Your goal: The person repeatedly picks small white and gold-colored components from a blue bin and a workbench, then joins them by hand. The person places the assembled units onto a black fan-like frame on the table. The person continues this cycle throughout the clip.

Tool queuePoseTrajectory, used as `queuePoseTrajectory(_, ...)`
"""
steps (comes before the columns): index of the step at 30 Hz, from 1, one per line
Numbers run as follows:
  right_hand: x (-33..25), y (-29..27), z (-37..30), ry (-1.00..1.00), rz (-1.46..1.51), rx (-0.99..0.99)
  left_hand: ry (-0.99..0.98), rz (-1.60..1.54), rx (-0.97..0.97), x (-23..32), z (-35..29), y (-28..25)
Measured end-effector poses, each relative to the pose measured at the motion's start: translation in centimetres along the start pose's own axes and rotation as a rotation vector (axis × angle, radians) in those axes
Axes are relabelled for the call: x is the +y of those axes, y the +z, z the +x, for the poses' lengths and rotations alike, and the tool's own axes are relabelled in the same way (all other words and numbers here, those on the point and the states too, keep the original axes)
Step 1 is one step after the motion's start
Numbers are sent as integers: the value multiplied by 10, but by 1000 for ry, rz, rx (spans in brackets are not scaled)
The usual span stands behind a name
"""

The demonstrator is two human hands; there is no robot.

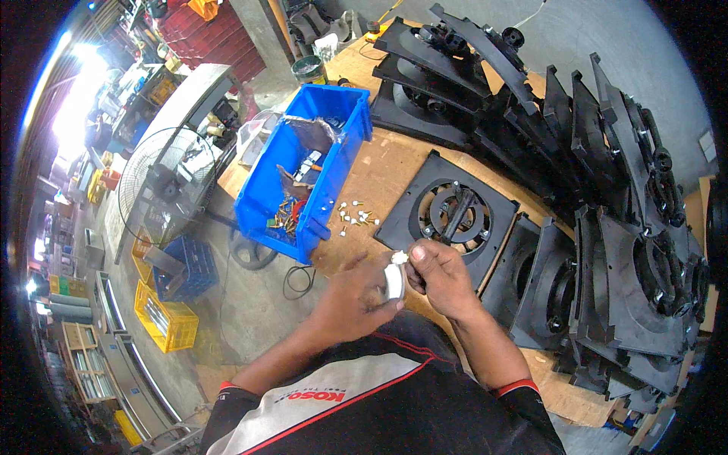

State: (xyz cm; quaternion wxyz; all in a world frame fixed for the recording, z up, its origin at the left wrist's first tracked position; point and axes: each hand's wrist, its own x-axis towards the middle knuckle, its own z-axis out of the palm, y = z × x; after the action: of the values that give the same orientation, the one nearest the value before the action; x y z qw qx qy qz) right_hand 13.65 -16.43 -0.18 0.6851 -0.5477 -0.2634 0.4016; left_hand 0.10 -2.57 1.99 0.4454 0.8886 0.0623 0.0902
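Observation:
My left hand (353, 294) is closed around a white roll (394, 282) that looks like thread seal tape. My right hand (440, 277) is closed in a pinch beside it, thumb over the fingers. A small white-wrapped piece (399, 258) sits at its fingertips, between the two hands; its far end is hidden. Several small brass fittings with white ends (356, 214) lie loose on the wooden table (379, 163). Just beyond my hands, a square black plate (455, 212) with a round opening and a crossbar lies flat on that table.
A blue bin (307, 220) at the left holds brass fittings and small parts. Black plates (523, 129) are stacked and leaned along the back and right. A standing fan (167, 182), a yellow crate (163, 318) and a blue crate (186, 265) stand on the floor at left.

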Motion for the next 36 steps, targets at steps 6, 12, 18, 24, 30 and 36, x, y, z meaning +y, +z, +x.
queuePoseTrajectory(6,-1,1,-3,142,121,-186,28,190,136,-8,7,-5)
queuePoseTrajectory(12,3,4,-3,207,51,-163,81,85,257,0,4,-10)
queuePoseTrajectory(18,-1,5,-2,143,-161,-140,18,-78,132,-1,4,-20)
queuePoseTrajectory(24,16,17,0,11,-359,45,-29,-88,199,-15,9,-16)
queuePoseTrajectory(30,40,37,15,-67,-517,176,30,-109,275,-51,17,-18)
queuePoseTrajectory(36,53,67,56,109,-280,168,-47,-65,417,-75,18,-34)
